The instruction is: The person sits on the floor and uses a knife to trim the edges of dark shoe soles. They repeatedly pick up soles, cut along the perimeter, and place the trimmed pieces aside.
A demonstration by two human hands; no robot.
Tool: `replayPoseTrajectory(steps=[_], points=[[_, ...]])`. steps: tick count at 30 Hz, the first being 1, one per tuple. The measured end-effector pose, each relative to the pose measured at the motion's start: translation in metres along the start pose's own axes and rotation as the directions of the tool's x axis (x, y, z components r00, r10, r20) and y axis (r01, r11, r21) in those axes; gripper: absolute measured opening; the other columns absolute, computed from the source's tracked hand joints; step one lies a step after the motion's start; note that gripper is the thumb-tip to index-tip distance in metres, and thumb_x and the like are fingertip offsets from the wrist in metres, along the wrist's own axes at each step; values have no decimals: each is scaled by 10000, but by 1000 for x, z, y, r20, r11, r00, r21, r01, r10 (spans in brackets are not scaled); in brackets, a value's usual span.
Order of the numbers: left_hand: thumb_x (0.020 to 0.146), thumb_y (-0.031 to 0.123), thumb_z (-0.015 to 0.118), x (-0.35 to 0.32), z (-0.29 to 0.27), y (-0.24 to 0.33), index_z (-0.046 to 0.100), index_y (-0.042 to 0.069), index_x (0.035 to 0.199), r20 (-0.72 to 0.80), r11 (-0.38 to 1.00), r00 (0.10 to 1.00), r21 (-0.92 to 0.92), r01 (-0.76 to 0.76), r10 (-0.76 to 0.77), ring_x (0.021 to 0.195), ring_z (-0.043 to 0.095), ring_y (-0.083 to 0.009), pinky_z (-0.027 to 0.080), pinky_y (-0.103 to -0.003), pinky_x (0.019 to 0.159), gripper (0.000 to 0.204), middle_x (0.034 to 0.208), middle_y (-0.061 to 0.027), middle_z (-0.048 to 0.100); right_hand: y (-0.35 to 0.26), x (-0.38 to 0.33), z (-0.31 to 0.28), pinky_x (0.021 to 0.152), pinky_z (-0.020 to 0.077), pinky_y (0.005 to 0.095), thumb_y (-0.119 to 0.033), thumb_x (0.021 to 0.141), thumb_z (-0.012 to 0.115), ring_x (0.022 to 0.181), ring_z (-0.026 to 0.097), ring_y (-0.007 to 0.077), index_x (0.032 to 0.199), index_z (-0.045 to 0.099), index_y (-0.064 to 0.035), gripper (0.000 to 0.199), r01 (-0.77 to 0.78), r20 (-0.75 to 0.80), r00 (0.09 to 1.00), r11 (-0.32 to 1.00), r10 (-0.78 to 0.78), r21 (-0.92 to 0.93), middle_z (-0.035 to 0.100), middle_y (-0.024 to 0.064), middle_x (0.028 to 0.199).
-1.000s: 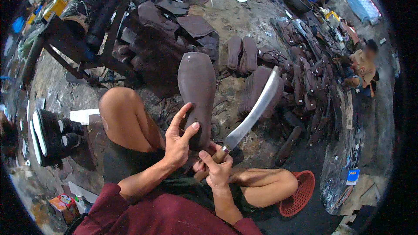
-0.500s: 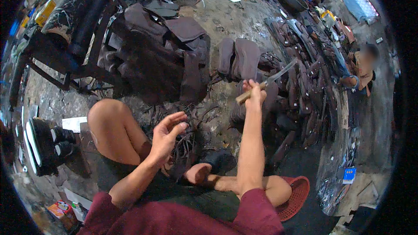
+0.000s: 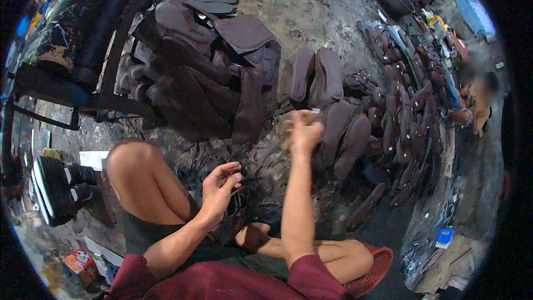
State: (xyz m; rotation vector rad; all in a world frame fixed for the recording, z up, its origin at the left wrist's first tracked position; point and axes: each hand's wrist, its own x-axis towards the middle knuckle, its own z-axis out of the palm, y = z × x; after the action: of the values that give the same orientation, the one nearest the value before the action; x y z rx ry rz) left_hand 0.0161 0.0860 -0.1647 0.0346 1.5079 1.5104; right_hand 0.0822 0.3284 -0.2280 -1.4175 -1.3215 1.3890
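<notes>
My right hand [image 3: 305, 131] is closed and slightly smeared by motion, raised in front of stacks of dark brown shoe soles [image 3: 328, 75]. It grips a knife [image 3: 315, 111], mostly hidden now, with only a bit of pale blade showing past the knuckles. Low over my lap, my left hand [image 3: 218, 189] hangs with thumb and fingers apart and nothing visible between them. Dark strip-like scraps [image 3: 266, 158] litter the ground between both hands. More loose soles [image 3: 352, 139] lie just right of my right hand.
A large heap of brown sole pieces [image 3: 189, 86] lies ahead to the left, beside a dark frame with rollers [image 3: 72, 50]. Rows of finished-looking soles [image 3: 397, 105] spread rightward. Another person [image 3: 480, 100] sits at far right. Black-and-white footwear [image 3: 50, 191] lies at left.
My right hand has moved left and turned, so the knife's blade and handle are mostly hidden. My left hand has shifted slightly right and down. The view has swung a little.
</notes>
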Motion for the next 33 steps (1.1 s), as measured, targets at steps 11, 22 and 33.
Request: replayPoseTrajectory(steps=[11, 22, 33], points=[[852, 151, 706, -8, 1, 13, 407, 23, 1403, -95, 952, 949, 82, -295, 302, 1152, 535, -203, 421, -329, 1006, 640, 1331, -137, 511, 19, -113, 37, 691, 473, 336, -112, 664, 815, 752, 561, 161, 896, 570, 4, 358, 196, -56, 979, 980, -198, -39, 582, 46, 807], [822, 200, 746, -112, -68, 130, 513, 28, 1253, 68, 992, 991, -64, -109, 113, 866, 625, -160, 537, -307, 755, 520, 1091, -110, 613, -70, -313, -129, 648, 458, 296, -97, 933, 605, 770, 568, 141, 1106, 583, -15, 193, -46, 335, 942, 998, 29, 43, 589, 45, 866], [915, 311, 657, -135, -97, 107, 539, 12, 1216, -47, 991, 999, -133, 16, -22, 827, 612, -126, 524, -277, 720, 440, 991, -55, 631, -61, -353, -178, 923, 468, 408, -124, 956, 530, 1024, 631, 379, 1223, 610, -50, 288, 233, 644, 763, 908, 50, -347, 658, 202, 1112]])
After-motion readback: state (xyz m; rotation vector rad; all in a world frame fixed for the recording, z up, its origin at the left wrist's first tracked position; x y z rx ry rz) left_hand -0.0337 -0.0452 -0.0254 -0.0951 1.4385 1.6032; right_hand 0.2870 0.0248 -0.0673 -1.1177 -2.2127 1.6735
